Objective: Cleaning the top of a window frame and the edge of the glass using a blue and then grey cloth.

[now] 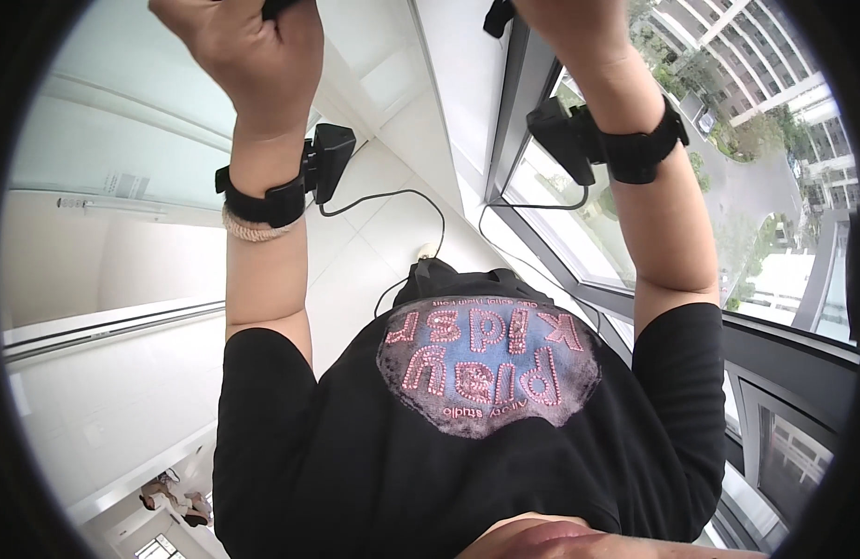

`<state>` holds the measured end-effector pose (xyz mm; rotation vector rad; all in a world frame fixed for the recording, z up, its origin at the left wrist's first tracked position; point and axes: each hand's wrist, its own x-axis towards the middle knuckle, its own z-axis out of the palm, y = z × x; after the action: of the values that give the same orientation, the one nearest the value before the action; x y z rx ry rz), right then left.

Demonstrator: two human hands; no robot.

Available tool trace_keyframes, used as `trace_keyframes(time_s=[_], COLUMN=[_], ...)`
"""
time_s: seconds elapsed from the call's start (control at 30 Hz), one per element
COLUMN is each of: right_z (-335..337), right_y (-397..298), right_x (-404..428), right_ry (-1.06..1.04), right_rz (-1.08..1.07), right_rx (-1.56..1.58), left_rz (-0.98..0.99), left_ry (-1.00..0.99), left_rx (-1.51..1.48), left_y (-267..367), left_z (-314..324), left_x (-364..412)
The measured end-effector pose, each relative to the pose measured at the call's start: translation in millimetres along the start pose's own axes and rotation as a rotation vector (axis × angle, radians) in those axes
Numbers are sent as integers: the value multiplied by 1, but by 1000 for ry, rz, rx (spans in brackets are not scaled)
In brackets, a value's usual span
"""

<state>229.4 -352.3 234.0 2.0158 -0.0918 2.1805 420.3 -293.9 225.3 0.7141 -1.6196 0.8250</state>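
Note:
My left hand [252, 52] is raised at the top left, its fingers curled round a black object [282, 7] that the upper edge cuts off. My right hand [576, 24] is at the top right, mostly out of frame; its fingers are hidden. Just left of it a small black item [498, 19] shows, and whether the hand touches it cannot be told. Each wrist bears a strapped black device, one on the left wrist [332, 157] and one on the right [561, 140], with thin cables. A beige braided band [259, 227] circles the left forearm.
A dark-framed window [517, 105] stands close on the right, with buildings and greenery outside. Pale glass panels [122, 140] are on the left, and a light tiled floor [353, 244] lies below. Another person [175, 499] is far off at the lower left.

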Motion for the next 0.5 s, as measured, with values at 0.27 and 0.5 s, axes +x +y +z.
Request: trace_keyframes(time_s=[0.27, 0.5], right_z=[-35, -44], right_y=[-50, -129], right_x=[-128, -261], right_ry=[-171, -421], right_rz=[109, 662], right_rx=[-543, -663], left_rz=[-345, -464], left_ry=[-273, -953], left_rx=[-265, -587], left_y=[20, 34], left_z=[55, 21], left_x=[-134, -250])
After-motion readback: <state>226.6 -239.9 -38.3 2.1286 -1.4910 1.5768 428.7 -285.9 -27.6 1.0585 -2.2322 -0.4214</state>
